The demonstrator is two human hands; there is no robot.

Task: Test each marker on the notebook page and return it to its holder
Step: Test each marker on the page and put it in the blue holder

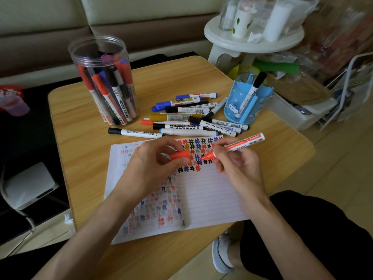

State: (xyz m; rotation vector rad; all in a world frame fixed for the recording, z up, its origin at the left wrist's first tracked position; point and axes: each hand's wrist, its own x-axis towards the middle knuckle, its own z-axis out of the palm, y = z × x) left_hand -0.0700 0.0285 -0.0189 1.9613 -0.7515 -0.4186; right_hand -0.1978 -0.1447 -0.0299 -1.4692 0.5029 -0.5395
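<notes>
An open lined notebook (205, 195) lies on the wooden table (80, 150), its pages covered with red, blue and black hash marks. My right hand (240, 166) grips an uncapped red marker (240, 144), tip pointing left just above the marked area. My left hand (153, 164) pinches the marker's red cap (179, 155) a short way from the tip. Loose markers (193, 118) lie in a pile behind the notebook. A clear plastic jar (105, 81) at the back left holds several markers. A blue pen holder (246, 102) at the right holds one black-capped marker.
A white round stool (252, 37) with cups stands behind the table at the right. A white bin (298, 112) and clutter sit beside the table's right edge. A sofa lies beyond the table. My shoe (222, 253) shows under the table's front edge.
</notes>
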